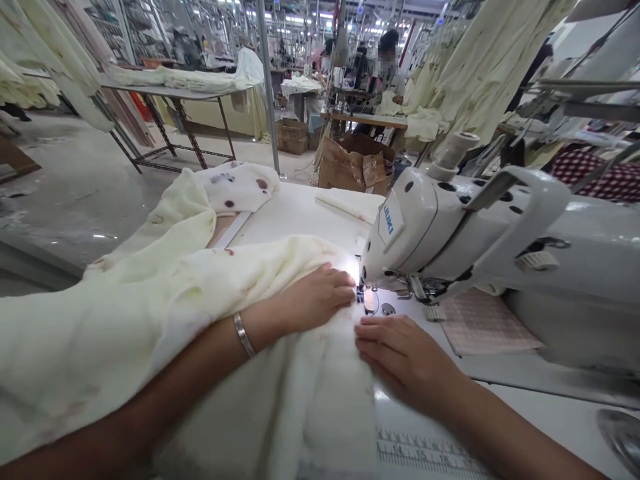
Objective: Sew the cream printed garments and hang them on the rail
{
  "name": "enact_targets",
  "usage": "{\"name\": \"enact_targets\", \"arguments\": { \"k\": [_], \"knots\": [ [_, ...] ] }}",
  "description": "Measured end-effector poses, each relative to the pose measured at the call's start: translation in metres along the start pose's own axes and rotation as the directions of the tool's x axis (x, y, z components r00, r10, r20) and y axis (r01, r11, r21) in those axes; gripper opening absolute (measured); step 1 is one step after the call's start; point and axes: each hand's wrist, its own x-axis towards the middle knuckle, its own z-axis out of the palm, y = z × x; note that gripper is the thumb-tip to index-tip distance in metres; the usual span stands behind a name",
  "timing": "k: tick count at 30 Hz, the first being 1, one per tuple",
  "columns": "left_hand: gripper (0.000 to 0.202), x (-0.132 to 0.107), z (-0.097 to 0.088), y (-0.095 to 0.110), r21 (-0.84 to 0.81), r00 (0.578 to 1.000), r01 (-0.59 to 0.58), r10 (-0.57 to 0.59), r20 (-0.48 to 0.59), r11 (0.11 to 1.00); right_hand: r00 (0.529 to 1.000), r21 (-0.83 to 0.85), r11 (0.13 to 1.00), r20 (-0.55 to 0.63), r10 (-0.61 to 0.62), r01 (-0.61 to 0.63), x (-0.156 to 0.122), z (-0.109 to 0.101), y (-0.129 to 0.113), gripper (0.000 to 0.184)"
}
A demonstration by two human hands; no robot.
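Observation:
Cream fabric (330, 393) with small brownish marks lies bunched over the sewing machine bed and runs up to the presser foot (359, 293). My left hand (320, 297), with a silver bracelet at its wrist, rests flat on this fabric, fingers stretched towards the lit needle area. Just nearer to me, my right hand (400, 353) lays its extended fingertips on the fabric's right edge; its thumb is hard to make out. The white sewing machine head (415, 220) stands right of both hands. The needle itself is too small to make out.
A thread cone (456, 152) stands behind the machine head. Pink checked cloth (487, 323) lies under the machine arm, and a printed ruler scale (425, 450) runs along the front. Beyond are a cardboard box (355, 163), a table (175, 88) with fabric and a metal pole (267, 87).

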Motion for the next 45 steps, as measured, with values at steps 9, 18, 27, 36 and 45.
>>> {"name": "enact_targets", "arguments": {
  "k": [9,18,27,36,45],
  "knots": [
    [0.014,0.014,-0.004,0.008,0.014,0.944,0.329,-0.329,-0.036,0.944,0.908,-0.125,0.906,0.064,0.414,-0.405,-0.005,0.004,0.0,0.024],
    [0.046,0.018,0.009,-0.002,0.032,0.912,0.41,-0.41,0.0,0.911,0.934,-0.187,0.916,-0.044,0.354,-0.356,-0.012,0.009,0.02,0.018],
    [0.023,0.05,-0.016,-0.021,0.012,0.885,0.452,-0.446,-0.134,0.892,0.978,-0.221,0.953,-0.064,0.198,-0.207,-0.015,-0.005,0.014,0.023],
    [0.017,-0.044,-0.008,0.073,0.091,0.956,0.291,-0.286,-0.062,0.952,0.963,-0.043,0.985,0.208,0.17,-0.165,0.003,-0.001,-0.014,0.032],
    [0.032,-0.045,-0.024,0.073,-0.158,0.91,0.404,-0.414,-0.034,0.901,0.965,0.099,0.961,0.082,0.25,-0.257,0.003,-0.003,-0.016,0.013]
  ]
}}
